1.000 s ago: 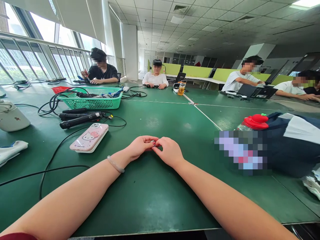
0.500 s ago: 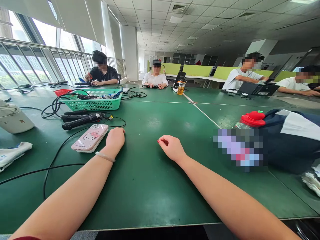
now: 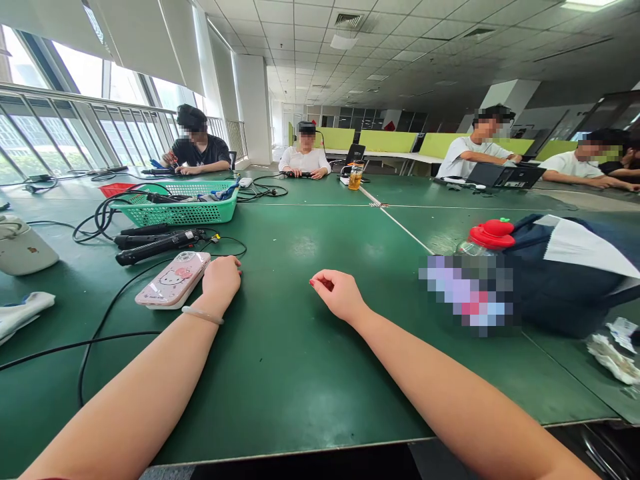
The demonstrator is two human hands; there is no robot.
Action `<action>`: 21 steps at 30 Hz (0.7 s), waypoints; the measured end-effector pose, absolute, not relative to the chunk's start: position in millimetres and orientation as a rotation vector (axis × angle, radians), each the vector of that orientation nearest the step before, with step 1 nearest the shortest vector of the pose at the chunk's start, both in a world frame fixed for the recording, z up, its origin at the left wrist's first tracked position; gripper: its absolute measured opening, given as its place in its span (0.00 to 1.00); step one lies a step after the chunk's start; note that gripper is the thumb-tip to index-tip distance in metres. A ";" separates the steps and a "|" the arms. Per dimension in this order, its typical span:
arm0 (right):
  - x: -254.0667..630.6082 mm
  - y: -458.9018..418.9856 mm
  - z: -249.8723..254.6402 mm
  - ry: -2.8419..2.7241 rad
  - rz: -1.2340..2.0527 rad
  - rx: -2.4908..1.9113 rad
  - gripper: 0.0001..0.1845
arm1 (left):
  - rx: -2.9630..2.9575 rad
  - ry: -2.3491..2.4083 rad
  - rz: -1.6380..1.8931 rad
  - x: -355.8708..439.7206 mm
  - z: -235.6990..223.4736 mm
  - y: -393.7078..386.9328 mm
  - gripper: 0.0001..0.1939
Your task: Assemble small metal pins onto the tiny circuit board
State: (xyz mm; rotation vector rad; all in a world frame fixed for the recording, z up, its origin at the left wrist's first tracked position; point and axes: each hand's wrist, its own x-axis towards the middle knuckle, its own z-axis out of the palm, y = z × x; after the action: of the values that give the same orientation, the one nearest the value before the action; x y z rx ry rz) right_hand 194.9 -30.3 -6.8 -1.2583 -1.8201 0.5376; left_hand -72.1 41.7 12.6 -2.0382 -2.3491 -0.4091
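My left hand (image 3: 221,283) rests on the green table (image 3: 285,373), its fingers curled into a loose fist with nothing showing in them. A pale bangle (image 3: 203,315) circles that wrist. Right beside this hand, on its left, lies a pink phone case with a cartoon cat (image 3: 173,280). My right hand (image 3: 341,293) also lies on the tabletop, thumb and fingers curled together around a small gap; I see nothing in it. Bare tabletop separates the two hands.
Black rod-like tools (image 3: 159,245) with cables lie behind the phone, before a green basket (image 3: 180,212). At right are a red-lidded bottle (image 3: 491,235) and a dark blue bag (image 3: 555,287). A white container (image 3: 25,247) stands left. Several people sit around the table.
The whole view has shifted slightly, so things appear a little further left. Both hands keep the same curled pose on the table.
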 end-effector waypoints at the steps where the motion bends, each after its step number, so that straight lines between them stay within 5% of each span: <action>1: 194.9 -30.4 -6.8 -1.827 0.538 -1.259 0.13 | -2.031 -2.348 -0.411 -71.7 12.6 41.7 0.15; 21: 193.6 -32.3 -4.9 -1.903 0.493 -1.248 0.12 | -2.051 -2.167 -0.470 -72.4 8.1 45.0 0.20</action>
State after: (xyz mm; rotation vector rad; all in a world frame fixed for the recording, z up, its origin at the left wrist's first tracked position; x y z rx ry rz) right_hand 193.6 -32.3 -4.9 -1.2477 -1.9030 0.4931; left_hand -72.4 45.0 8.1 -2.0507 -2.1668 -0.4698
